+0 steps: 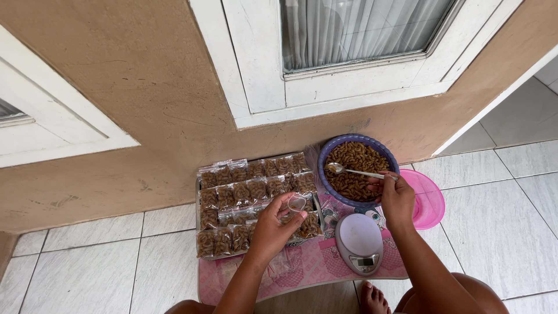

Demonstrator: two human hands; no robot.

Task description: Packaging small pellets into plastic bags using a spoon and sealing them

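Both hands reaching forward, left hand (pixel 272 228) cupped; right hand (pixel 396 197) pinching, fingers curled

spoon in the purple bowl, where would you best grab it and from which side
Best by the free handle end, where the right hand already pinches it, coming from the bowl's right side. The spoon lies nearly level across the purple bowl, its scoop end resting on the brown snacks at the left.

Rows of small clear snack packets (pixel 256 197) fill a tray — beside it, a white kitchen scale's small grey screen (pixel 365 262).
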